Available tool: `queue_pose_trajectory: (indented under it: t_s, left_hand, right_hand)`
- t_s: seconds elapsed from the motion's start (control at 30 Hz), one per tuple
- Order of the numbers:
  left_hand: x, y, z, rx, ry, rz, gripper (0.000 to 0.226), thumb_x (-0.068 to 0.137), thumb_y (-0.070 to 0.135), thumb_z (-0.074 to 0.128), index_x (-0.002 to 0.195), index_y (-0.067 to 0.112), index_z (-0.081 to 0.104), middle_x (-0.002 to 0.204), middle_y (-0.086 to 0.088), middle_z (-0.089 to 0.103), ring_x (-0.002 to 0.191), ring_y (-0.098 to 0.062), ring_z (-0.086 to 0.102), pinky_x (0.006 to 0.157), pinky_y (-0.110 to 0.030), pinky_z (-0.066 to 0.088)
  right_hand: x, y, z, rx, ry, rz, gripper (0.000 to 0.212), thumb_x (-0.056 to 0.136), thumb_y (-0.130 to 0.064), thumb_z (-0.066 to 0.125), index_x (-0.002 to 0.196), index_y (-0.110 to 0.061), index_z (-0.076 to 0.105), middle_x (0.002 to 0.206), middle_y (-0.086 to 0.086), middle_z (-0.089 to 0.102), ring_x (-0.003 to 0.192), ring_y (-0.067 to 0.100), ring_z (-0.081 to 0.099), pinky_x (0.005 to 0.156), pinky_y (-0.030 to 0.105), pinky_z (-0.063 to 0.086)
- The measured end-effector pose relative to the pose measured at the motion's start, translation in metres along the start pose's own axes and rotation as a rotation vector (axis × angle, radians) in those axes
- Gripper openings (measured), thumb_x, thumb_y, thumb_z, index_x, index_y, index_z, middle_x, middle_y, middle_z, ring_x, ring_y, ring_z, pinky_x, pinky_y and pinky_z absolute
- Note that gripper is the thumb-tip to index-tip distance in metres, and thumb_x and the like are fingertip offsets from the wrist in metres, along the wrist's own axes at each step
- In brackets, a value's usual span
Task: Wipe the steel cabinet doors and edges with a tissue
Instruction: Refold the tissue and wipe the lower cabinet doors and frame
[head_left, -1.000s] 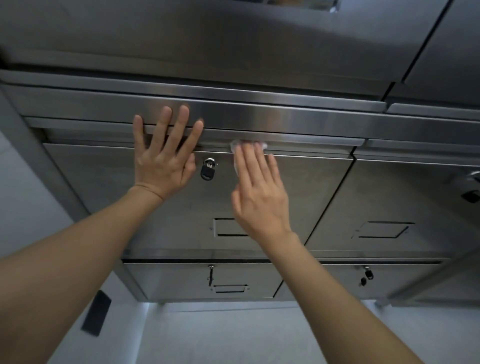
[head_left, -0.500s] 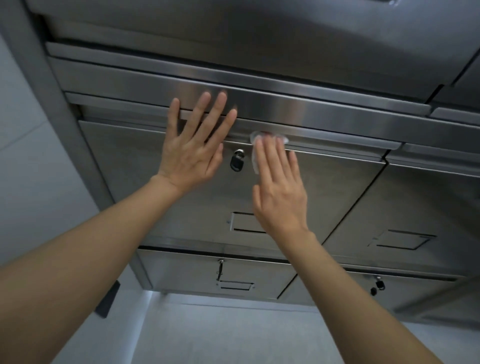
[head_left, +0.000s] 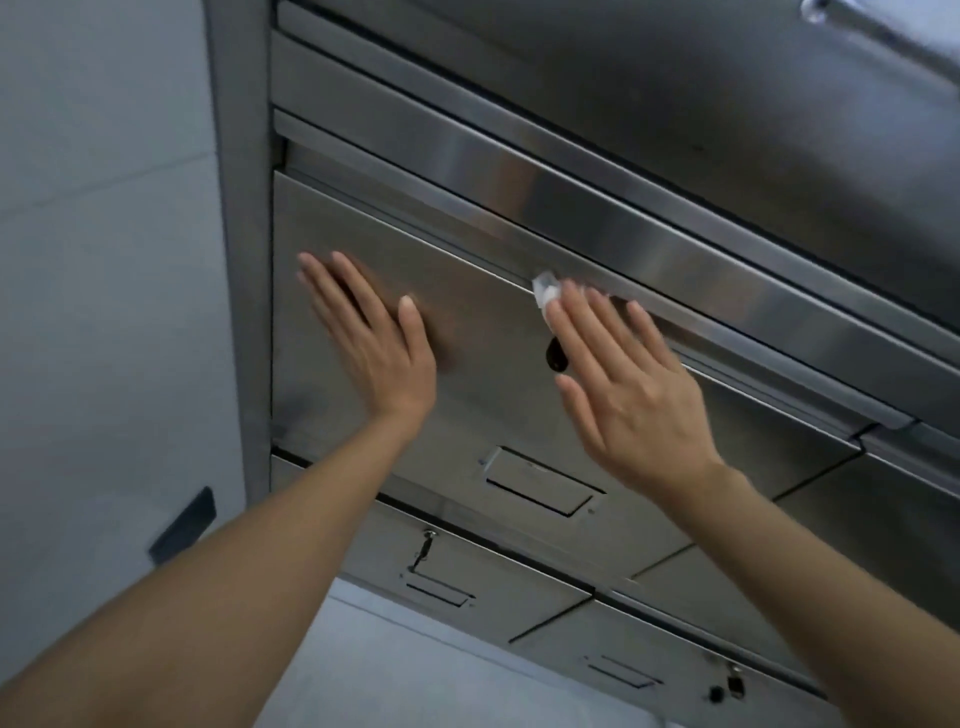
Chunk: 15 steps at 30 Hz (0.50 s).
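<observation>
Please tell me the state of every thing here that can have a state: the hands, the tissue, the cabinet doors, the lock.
left hand: open, flat on the door
right hand: fingers straight, pressing the tissue
tissue: crumpled, at the door's top edge
top door: closed
lower door: closed, key in its lock
padlock: partly hidden, cannot tell

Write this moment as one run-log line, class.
left hand: flat on steel cabinet door | right hand: straight fingers press tissue at door's top edge | padlock: partly hidden
</observation>
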<state>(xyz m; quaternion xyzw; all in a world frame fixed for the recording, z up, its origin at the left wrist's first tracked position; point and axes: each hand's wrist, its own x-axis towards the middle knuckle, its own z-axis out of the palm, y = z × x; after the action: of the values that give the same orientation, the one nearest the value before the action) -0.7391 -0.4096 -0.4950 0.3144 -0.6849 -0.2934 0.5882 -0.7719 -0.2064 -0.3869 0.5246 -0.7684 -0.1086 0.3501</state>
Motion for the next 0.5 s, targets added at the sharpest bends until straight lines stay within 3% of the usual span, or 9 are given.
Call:
queue_pose_trajectory:
  t_s: [0.13, 0.33, 0.5]
  left_hand:
    - [0.002, -0.006, 0.014, -0.031, 0.109, -0.02, 0.072, 0.104, 0.043, 0.015, 0.149, -0.014, 0.019, 0.154, -0.041, 0.015, 0.146, -0.052, 0.013, 0.121, -0.055, 0.014]
    - [0.004, -0.012, 0.017, -0.046, 0.142, 0.005, 0.072, 0.104, 0.045, 0.014, 0.149, -0.012, 0.02, 0.153, -0.04, 0.017, 0.146, -0.05, 0.014, 0.121, -0.055, 0.014]
    - [0.003, -0.01, 0.018, -0.052, 0.134, 0.01, 0.071, 0.104, 0.045, 0.015, 0.15, -0.009, 0.019, 0.154, -0.04, 0.016, 0.146, -0.049, 0.014, 0.122, -0.049, 0.01]
  right_hand:
    - [-0.009, 0.025, -0.016, -0.039, -0.145, -0.1, 0.059, 0.108, -0.038, 0.013, 0.156, -0.005, 0.021, 0.163, 0.013, 0.018, 0.152, 0.022, 0.016, 0.125, 0.033, 0.003]
    - [0.057, -0.025, -0.003, 0.016, -0.052, -0.146, 0.061, 0.107, -0.04, 0.02, 0.156, -0.002, 0.022, 0.163, 0.014, 0.018, 0.152, 0.023, 0.016, 0.125, 0.033, 0.006]
    - [0.024, -0.006, -0.014, -0.047, -0.106, -0.152, 0.061, 0.108, -0.039, 0.019, 0.155, -0.001, 0.021, 0.163, 0.016, 0.017, 0.152, 0.025, 0.017, 0.125, 0.035, 0.008]
